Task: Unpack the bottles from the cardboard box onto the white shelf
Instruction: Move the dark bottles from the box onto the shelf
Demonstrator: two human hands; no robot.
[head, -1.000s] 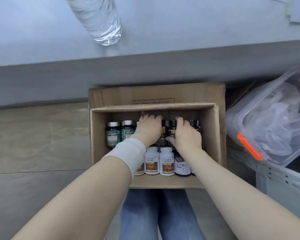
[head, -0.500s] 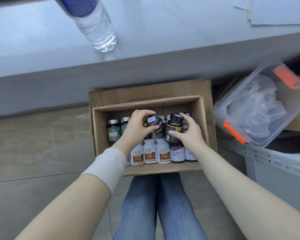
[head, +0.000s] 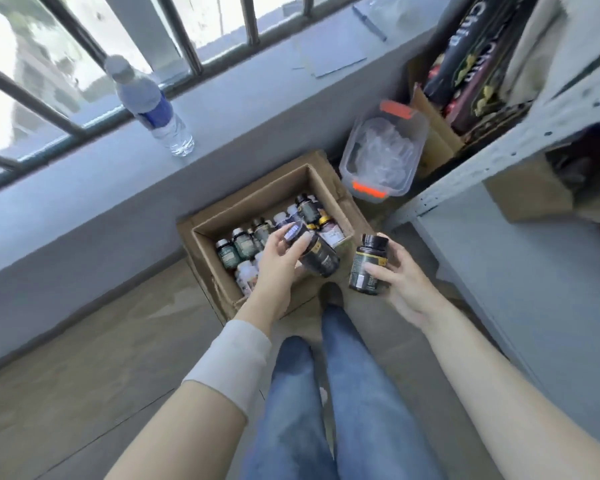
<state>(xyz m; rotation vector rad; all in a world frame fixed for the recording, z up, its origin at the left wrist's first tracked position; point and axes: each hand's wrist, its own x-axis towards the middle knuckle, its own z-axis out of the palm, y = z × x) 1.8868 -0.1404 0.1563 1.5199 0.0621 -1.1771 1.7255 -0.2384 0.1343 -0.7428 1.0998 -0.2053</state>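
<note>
Bottles first, since that's what we're dealing with: most of them are in the cardboard box (head: pixel 219 271) on the floor, and we've got one in each hand. Going left to right, way over on the left there's a barred window (head: pixel 66 64) with a grey ledge (head: pixel 84 174) under it, and a clear water bottle (head: pixel 151 107) with a blue label stands upright on that ledge. Below it is the tan tiled floor (head: pixel 66 358).

Next comes the box, open at the top, sitting just in front of our jeans (head: pixel 326 393). Inside we can see green-labelled bottles (head: pixel 238 244) with silver caps at the left end, a couple of white ones (head: pixel 246 275) nearer us, and more dark ones toward the far right corner. Labels are too blurry to read.

Our left hand (head: pixel 278 268), with a pale sleeve (head: pixel 232 362) on the wrist, is over the box and wrapped around a dark bottle (head: pixel 314 251), fingers closed on the cap end, bottle tilted on its side. Just to the right, clear of the box, our right hand (head: pixel 395 282) grips a second dark bottle (head: pixel 368 265), held more or less upright with a yellow band on the label, thumb across the front.

Beyond that, a clear plastic tub (head: pixel 385 154) with orange latches sits beside the box's far corner. On the far right is the white shelf (head: pixel 499 150), a perforated metal frame, with cardboard cartons and dark packages stacked behind and on it.
</note>
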